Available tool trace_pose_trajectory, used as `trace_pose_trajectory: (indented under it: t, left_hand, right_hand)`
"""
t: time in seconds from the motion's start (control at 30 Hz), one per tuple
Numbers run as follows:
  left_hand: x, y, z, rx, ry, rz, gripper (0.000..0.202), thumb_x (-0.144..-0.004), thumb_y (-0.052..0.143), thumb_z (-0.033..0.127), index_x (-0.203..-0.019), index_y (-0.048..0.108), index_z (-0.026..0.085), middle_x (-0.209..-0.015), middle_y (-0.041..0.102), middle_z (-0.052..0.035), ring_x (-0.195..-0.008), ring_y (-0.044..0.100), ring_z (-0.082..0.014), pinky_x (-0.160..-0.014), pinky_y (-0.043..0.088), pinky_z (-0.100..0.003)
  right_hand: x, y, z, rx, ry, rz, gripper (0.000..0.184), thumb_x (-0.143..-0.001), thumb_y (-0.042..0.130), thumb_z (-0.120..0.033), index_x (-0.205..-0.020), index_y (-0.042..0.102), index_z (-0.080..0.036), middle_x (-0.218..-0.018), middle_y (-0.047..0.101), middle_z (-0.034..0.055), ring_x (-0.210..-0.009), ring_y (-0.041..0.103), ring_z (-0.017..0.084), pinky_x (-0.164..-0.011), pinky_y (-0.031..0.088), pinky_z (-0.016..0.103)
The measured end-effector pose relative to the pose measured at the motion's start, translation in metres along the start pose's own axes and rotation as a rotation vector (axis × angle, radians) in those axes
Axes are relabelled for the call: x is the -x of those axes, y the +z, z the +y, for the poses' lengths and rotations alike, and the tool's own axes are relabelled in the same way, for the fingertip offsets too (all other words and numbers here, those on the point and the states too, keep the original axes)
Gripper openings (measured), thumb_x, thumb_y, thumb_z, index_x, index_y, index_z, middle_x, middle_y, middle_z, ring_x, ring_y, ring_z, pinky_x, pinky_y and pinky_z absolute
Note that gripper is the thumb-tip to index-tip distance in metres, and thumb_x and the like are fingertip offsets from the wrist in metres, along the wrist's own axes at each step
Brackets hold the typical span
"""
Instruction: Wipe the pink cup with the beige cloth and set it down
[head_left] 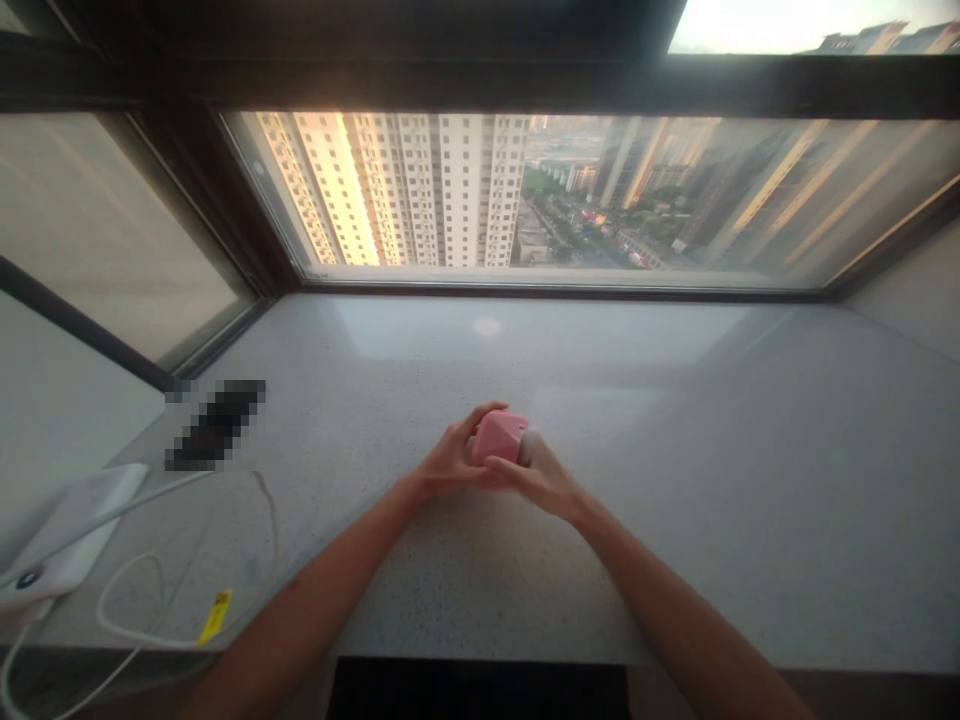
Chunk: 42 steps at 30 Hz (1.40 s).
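Note:
Both hands close around a small pink object with faceted, rounded sides, over the middle of the pale speckled sill. My left hand grips it from the left, its fingers wrapping behind the far edge. From the right, my right hand holds it with the thumb along the near side. Something whitish shows by the right fingers, too blurred to name. The pink thing's underside and right end are hidden by the hands, and I cannot tell its exact kind.
At the left lies a white power bank or adapter with white cables and a yellow tag. A dark pixelated object lies behind it. A dark window frame borders the sill's far edge, with tall buildings outside.

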<state>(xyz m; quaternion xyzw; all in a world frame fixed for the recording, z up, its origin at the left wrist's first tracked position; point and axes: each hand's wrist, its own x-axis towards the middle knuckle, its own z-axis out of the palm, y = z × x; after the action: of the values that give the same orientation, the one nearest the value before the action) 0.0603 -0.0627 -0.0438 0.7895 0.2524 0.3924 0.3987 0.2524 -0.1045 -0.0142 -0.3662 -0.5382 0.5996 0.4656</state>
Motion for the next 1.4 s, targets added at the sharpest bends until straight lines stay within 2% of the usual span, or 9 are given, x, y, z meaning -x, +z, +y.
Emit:
trace_pose_trajectory:
  t: [0.1, 0.27, 0.43, 0.63, 0.73, 0.9, 1.0, 1.2, 1.4]
  left_hand:
    - [0.001, -0.001, -0.003, 0.023, -0.062, -0.076, 0.105, -0.085, 0.083, 0.066, -0.168, 0.032, 0.028, -0.139, 0.07, -0.0155, -0.116, 0.074, -0.0333, -0.099, 0.061, -0.048]
    - [0.001, 0.009, -0.014, -0.254, 0.266, -0.025, 0.148, -0.065, 0.1, 0.061, -0.175, 0.004, 0.034, -0.18, 0.015, -0.0239, -0.165, 0.025, -0.0479, -0.127, 0.04, -0.067]
    - [0.0, 0.011, -0.011, -0.262, 0.288, 0.061, 0.126, -0.071, 0.098, 0.052, -0.171, 0.022, 0.034, -0.169, 0.037, -0.0225, -0.156, 0.044, -0.0423, -0.121, 0.049, -0.06]
    - [0.002, 0.003, 0.0, -0.056, -0.125, -0.067, 0.114, -0.072, 0.094, 0.051, -0.163, 0.031, 0.025, -0.125, 0.073, -0.0115, -0.097, 0.075, -0.0271, -0.088, 0.063, -0.042]
    - [0.001, 0.002, -0.002, -0.087, -0.141, -0.099, 0.121, -0.071, 0.096, 0.052, -0.166, 0.025, 0.029, -0.141, 0.067, -0.0154, -0.114, 0.073, -0.034, -0.098, 0.061, -0.05]
    - [-0.001, 0.007, -0.01, -0.253, 0.256, -0.017, 0.146, -0.062, 0.103, 0.055, -0.172, 0.009, 0.036, -0.177, 0.021, -0.0245, -0.161, 0.034, -0.0469, -0.124, 0.042, -0.067]
    - [-0.001, 0.01, -0.007, -0.275, 0.3, -0.022, 0.128, -0.069, 0.099, 0.049, -0.17, 0.023, 0.034, -0.172, 0.03, -0.0231, -0.159, 0.039, -0.0432, -0.125, 0.044, -0.063]
    - [-0.002, 0.004, 0.008, 0.179, -0.126, -0.026, 0.102, -0.074, 0.092, 0.054, -0.159, 0.043, 0.025, -0.136, 0.067, -0.0139, -0.114, 0.071, -0.0304, -0.101, 0.06, -0.048]
    - [-0.003, 0.001, 0.009, 0.608, -0.305, -0.11, 0.064, -0.09, 0.07, 0.064, -0.136, 0.072, 0.019, -0.141, 0.072, -0.0138, -0.135, 0.066, -0.0382, -0.112, 0.056, -0.051]
  right_hand:
    - [-0.001, -0.001, -0.002, 0.027, -0.013, 0.004, 0.039, -0.084, 0.087, -0.055, -0.088, 0.074, -0.019, -0.076, 0.066, 0.0015, -0.065, 0.056, 0.014, -0.057, 0.044, 0.023]
    - [-0.005, -0.007, -0.005, -0.397, 0.212, 0.199, 0.043, -0.079, 0.087, -0.06, -0.09, 0.076, -0.019, -0.077, 0.071, 0.0016, -0.062, 0.059, 0.013, -0.057, 0.049, 0.023]
    - [-0.005, -0.007, -0.003, -0.458, 0.265, 0.151, 0.053, -0.084, 0.075, -0.074, -0.086, 0.073, -0.021, -0.073, 0.071, 0.003, -0.063, 0.062, 0.016, -0.059, 0.052, 0.027]
    - [0.001, -0.001, -0.004, 0.243, -0.131, -0.003, 0.038, -0.082, 0.088, -0.055, -0.086, 0.071, -0.021, -0.079, 0.065, 0.0011, -0.07, 0.055, 0.016, -0.066, 0.047, 0.028]
    - [0.001, -0.002, -0.006, 0.201, -0.116, -0.014, 0.037, -0.088, 0.082, -0.054, -0.083, 0.069, -0.02, -0.073, 0.06, -0.0005, -0.065, 0.051, 0.015, -0.061, 0.043, 0.027]
    - [-0.006, -0.006, -0.002, -0.319, 0.182, 0.17, 0.045, -0.081, 0.084, -0.062, -0.096, 0.075, -0.021, -0.081, 0.071, 0.0014, -0.064, 0.06, 0.014, -0.059, 0.049, 0.024]
    - [-0.008, -0.005, 0.003, -0.42, 0.281, 0.219, 0.048, -0.082, 0.081, -0.068, -0.092, 0.074, -0.021, -0.078, 0.071, 0.0026, -0.062, 0.061, 0.015, -0.059, 0.051, 0.026]
    - [0.002, 0.003, 0.006, 0.246, -0.175, 0.065, 0.05, -0.088, 0.073, -0.073, -0.091, 0.073, -0.022, -0.087, 0.072, 0.0065, -0.079, 0.063, 0.022, -0.076, 0.053, 0.035]
    - [0.007, 0.0, 0.001, 0.851, -0.533, -0.078, 0.041, -0.082, 0.085, -0.061, -0.068, 0.069, -0.025, -0.064, 0.065, 0.0046, -0.066, 0.057, 0.022, -0.077, 0.053, 0.039]
